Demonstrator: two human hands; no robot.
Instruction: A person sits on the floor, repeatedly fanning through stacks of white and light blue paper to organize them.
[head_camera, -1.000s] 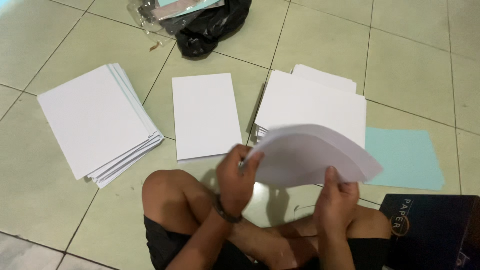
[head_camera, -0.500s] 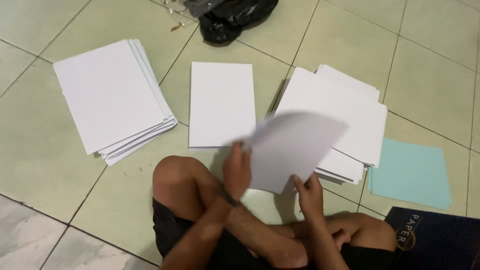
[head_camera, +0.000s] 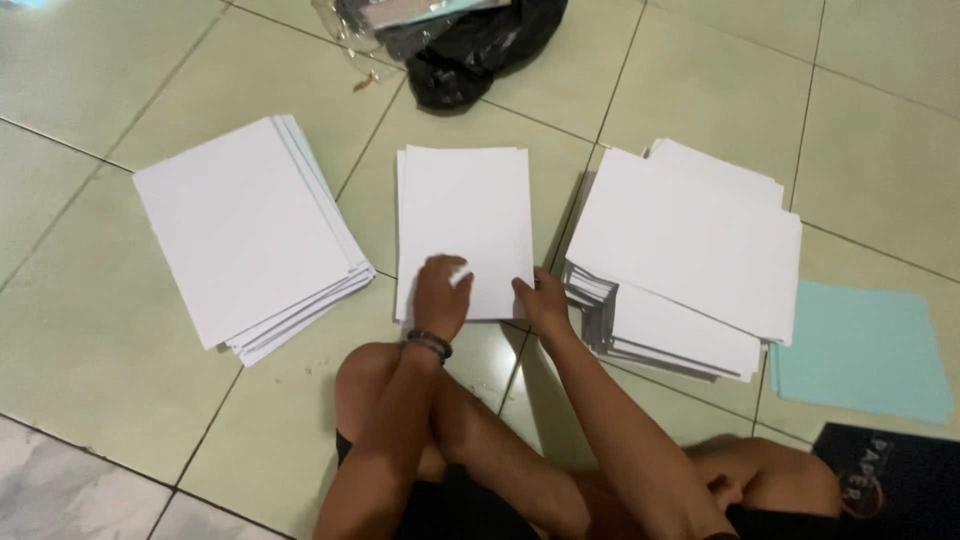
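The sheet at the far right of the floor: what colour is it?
Pale turquoise sheet, clearest in the head view.

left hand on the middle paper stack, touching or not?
Touching. The head view shows the left hand lying flat on the near edge of the middle paper stack, fingers overlapping the top sheet with no gap.

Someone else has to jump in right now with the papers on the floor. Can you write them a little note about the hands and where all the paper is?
Left hand: flat on the near edge of the middle white stack, holding nothing.
Right hand: fingers at the same stack's near right corner.
Paper: a thicker left stack, fanned; a tall right stack, uneven; light blue sheets far right.
Done: the middle stack lies flat and fairly square.
Left: the side stacks are not squared.
Nearby: black bag beyond the stacks, dark packet by the knee.
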